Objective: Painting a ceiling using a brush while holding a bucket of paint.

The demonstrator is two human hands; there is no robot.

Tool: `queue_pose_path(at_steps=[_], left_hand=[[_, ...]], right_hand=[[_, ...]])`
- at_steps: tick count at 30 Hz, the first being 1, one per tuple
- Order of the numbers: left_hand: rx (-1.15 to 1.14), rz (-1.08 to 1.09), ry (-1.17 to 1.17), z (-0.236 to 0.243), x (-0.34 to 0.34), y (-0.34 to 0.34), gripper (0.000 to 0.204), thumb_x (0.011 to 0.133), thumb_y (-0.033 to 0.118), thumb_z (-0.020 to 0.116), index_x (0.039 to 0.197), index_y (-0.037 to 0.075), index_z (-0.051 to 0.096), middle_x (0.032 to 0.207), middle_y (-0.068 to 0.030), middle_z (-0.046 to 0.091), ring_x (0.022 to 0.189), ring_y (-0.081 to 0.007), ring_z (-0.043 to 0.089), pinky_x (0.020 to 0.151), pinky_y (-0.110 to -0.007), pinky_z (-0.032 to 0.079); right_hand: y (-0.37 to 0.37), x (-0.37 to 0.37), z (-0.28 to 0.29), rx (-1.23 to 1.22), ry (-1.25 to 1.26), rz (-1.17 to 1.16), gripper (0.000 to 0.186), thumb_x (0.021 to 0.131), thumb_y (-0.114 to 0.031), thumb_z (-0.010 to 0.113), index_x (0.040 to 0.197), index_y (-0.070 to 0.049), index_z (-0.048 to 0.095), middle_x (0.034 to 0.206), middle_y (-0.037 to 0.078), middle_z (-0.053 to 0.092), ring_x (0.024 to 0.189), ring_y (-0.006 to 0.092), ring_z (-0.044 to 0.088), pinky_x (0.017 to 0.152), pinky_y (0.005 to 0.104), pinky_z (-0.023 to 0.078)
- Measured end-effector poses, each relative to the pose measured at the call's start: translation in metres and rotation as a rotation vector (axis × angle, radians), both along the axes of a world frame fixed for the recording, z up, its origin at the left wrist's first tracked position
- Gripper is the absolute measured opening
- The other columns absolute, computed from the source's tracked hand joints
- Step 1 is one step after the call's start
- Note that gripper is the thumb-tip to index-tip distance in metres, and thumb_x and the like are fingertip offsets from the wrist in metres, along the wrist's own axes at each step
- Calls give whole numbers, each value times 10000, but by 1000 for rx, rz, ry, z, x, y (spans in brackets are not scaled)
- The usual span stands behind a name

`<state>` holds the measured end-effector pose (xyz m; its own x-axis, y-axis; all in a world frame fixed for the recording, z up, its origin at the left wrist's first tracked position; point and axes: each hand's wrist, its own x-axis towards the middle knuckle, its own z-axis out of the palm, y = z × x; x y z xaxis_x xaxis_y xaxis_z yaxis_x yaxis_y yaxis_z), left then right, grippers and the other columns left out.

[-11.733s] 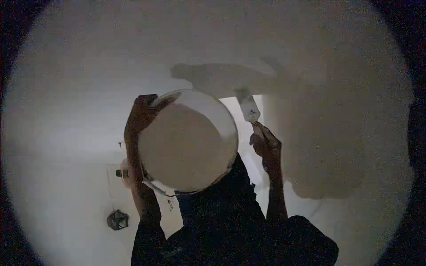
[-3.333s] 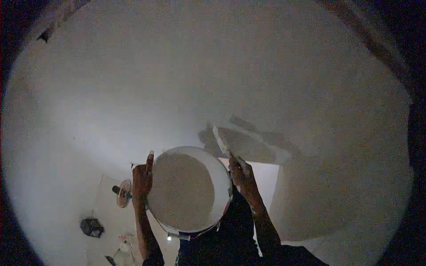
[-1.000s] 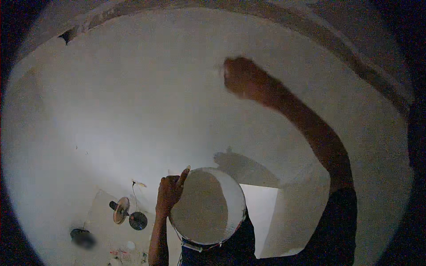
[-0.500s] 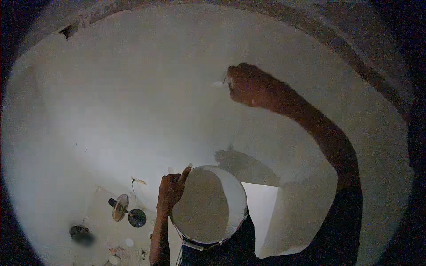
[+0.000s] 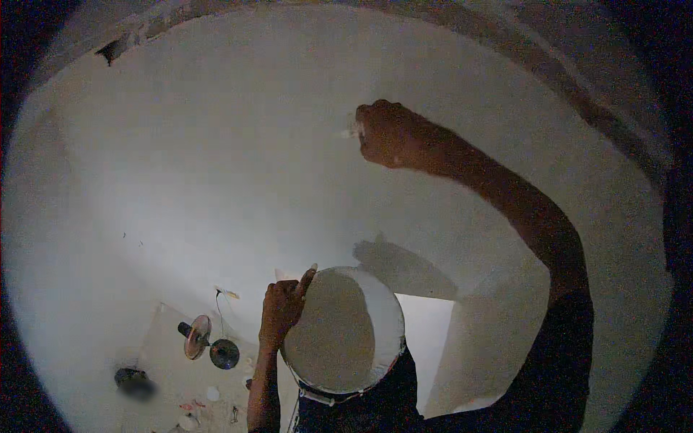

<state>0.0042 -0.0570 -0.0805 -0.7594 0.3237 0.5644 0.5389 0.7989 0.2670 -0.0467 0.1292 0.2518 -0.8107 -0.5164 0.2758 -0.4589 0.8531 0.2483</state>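
My left hand (image 5: 283, 307) is closed on the left rim of a round white bucket (image 5: 390, 325), its thumb lying along the edge. A pale, pointed bit shows beside its knuckles; what it is I cannot tell. Inside the bucket is a shaded greyish surface, and a thin handle hangs at its near side. Raised high and reaching across from the right, my right hand (image 5: 386, 133) is closed in front of the pale wall (image 5: 216, 130). A small whitish piece sticks out left of its fingers, too dim to name. Whether it touches the wall is unclear.
Low on the left are a standing fan (image 5: 195, 337), a dark round object (image 5: 224, 353) and a dark, blurred shape (image 5: 135, 382), with small items scattered below. A bright white panel (image 5: 426, 328) is right of the bucket. A brownish band (image 5: 505, 54) edges the wall's top.
My right hand has shifted slightly left and up along the wall. The left hand and bucket sit a touch further right in the picture, the grip unchanged.
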Motion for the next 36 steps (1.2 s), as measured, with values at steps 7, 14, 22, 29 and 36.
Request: queue_pose_path(at_steps=[7, 14, 22, 29, 36], left_hand=[[40, -26, 38, -10, -6, 0, 647, 739, 27, 556, 1324, 260, 406, 664, -114, 590, 491, -273, 531, 471, -393, 464], [-18, 20, 84, -25, -13, -1, 631, 746, 53, 565, 1324, 248, 402, 688, -86, 583, 548, -262, 542, 552, -383, 472], [-148, 26, -20, 5, 0, 2, 663, 727, 33, 513, 1355, 137, 328, 672, -89, 578, 590, -263, 571, 512, -393, 429], [-58, -25, -38, 6, 0, 1, 678, 736, 11, 535, 1356, 202, 336, 660, -88, 581, 573, -274, 567, 533, -396, 446], [-87, 1, -40, 9, -1, 4, 663, 751, 20, 535, 1358, 199, 338, 658, -101, 579, 568, -271, 571, 532, -389, 452]], right_hand=[[-7, -1, 85, -123, 502, 158, 138, 752, -62, 535, 835, 48, 546, 730, 211, 575, 692, 320, 584, 635, 418, 482], [22, -30, -8, 97, 456, 116, 241, 763, -129, 540, 937, 38, 555, 781, 235, 601, 768, 360, 619, 723, 475, 503], [45, -22, 65, -26, 682, 99, 257, 785, -140, 546, 977, 30, 553, 834, 224, 612, 831, 364, 604, 767, 449, 496], [36, -1, -17, 164, 357, -53, 212, 761, -40, 508, 951, 36, 561, 856, 234, 602, 802, 349, 604, 741, 441, 502], [36, -11, 54, 0, 696, 95, 253, 786, -104, 505, 998, 33, 517, 748, 218, 583, 730, 362, 598, 702, 468, 494]])
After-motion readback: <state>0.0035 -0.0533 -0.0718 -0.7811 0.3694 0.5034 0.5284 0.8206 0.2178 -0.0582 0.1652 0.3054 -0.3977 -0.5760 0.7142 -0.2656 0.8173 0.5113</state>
